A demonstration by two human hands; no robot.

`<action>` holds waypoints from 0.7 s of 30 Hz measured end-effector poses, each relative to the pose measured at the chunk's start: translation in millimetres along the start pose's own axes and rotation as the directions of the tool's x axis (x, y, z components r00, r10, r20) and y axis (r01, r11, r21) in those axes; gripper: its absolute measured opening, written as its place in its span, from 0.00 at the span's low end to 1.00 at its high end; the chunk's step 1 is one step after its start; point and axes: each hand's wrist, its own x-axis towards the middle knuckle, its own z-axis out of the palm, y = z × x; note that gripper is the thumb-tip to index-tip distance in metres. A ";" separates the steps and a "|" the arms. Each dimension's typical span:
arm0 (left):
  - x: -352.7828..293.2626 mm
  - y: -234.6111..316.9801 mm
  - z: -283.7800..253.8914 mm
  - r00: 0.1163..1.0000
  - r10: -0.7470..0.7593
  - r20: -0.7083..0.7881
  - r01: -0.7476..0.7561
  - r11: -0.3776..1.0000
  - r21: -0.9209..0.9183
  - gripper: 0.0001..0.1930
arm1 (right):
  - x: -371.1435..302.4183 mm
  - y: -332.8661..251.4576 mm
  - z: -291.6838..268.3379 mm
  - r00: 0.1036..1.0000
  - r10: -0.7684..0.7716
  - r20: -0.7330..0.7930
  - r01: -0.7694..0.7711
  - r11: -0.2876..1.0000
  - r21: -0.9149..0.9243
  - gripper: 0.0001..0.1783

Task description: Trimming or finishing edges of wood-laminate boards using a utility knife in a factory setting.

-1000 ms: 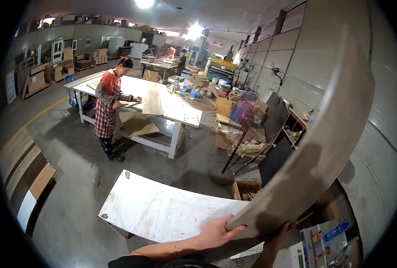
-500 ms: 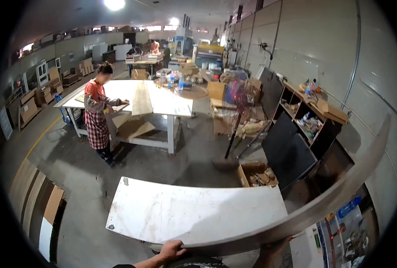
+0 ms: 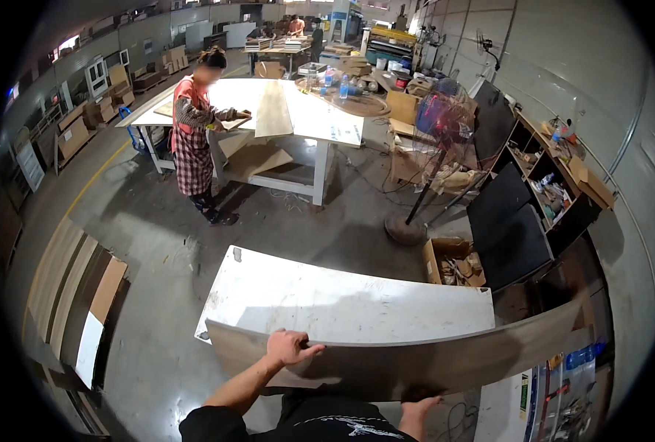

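Observation:
A long brown wood-grain board (image 3: 416,361) is tilted up on its long edge, between my body and a white-topped worktable (image 3: 342,295). With my left hand (image 3: 292,348) I grip its upper edge, left of the middle, fingers closed over it. My right hand (image 3: 419,411) is at the lower edge, right of the middle, with the thumb showing and the other fingers partly hidden by the board. The board's far right end reaches past the worktable's right side.
A co-worker (image 3: 202,132) stands at a larger white table (image 3: 327,125) with boards on it. A floor fan (image 3: 438,140), a carton of scraps (image 3: 453,261) and black panels (image 3: 515,243) stand to the right. Stacked boards (image 3: 69,287) lie at left.
The board has swung lower and leftward, its left end now visible and its right end down from the wall. Both hands moved with it, and the head view has shifted.

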 end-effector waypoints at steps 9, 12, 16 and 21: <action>60.5 -49.1 11.2 0.866 -0.125 0.484 0.031 0.980 0.198 0.37 | 23.6 63.4 -106.8 0.825 0.170 -0.538 -0.323 0.924 -0.204 0.45; 73.4 -61.8 22.4 0.845 -0.102 0.525 0.006 0.983 0.182 0.38 | 21.9 73.8 -123.5 0.793 0.091 -0.603 -0.311 0.910 -0.273 0.36; 85.7 -98.6 46.1 0.783 -0.103 0.614 0.002 0.987 0.163 0.39 | 13.1 91.2 -102.1 0.741 0.127 -0.659 -0.371 0.896 -0.244 0.36; 89.8 -145.5 69.3 0.940 0.017 0.341 -0.001 0.999 -0.046 0.19 | 7.0 110.6 -58.0 0.865 0.083 -0.494 -0.222 0.948 -0.228 0.26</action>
